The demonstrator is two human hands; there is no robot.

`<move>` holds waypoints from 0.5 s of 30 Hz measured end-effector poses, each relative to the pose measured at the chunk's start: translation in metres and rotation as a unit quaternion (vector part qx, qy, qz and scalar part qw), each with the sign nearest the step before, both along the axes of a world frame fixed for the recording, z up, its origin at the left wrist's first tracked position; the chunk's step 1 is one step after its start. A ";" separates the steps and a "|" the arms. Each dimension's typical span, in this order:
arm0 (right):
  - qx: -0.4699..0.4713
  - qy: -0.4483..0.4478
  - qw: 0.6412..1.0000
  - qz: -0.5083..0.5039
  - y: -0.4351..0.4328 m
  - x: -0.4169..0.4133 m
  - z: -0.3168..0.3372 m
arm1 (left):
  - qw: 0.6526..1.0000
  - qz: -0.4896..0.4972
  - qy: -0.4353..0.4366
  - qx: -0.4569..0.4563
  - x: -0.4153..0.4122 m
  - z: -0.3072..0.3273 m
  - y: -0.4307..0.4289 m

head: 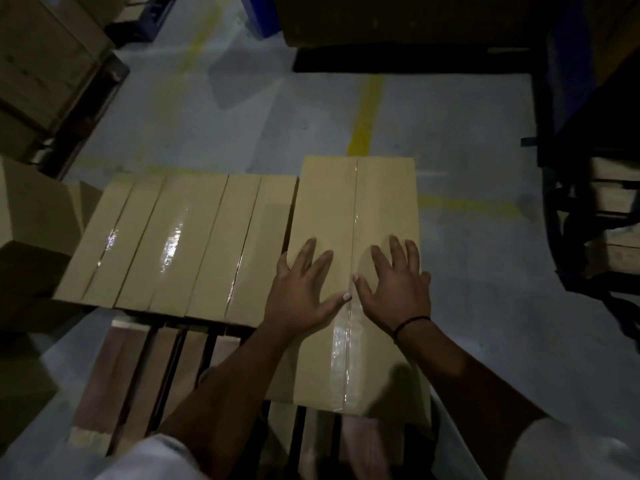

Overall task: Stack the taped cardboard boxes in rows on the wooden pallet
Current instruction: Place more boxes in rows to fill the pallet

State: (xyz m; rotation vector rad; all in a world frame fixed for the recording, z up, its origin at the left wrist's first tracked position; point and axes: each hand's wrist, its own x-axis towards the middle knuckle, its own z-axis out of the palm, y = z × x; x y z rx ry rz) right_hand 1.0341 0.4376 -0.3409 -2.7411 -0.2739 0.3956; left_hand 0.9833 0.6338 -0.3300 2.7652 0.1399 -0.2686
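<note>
Pressing down with both palms, you have your left hand and right hand spread flat, fingers straight, on top of the taped box at the right end of the wooden pallet, gripping nothing. This box sits just beside the row of boxes on its left but reaches both farther and nearer than they do, so it is out of line. Shove from here and your palms may slide on the glossy tape instead of moving it. The pallet's right edge is hidden; push that way and the box could tip toward the floor.
</note>
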 end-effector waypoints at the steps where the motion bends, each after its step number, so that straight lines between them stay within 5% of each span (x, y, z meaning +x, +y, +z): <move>1: 0.000 0.002 1.000 -0.001 0.007 0.006 -0.016 | 1.000 -0.004 0.004 0.001 0.008 -0.016 0.008; 15: -0.013 -0.005 1.000 -0.020 0.088 0.057 -0.166 | 0.999 -0.031 -0.020 -0.033 0.068 -0.157 0.095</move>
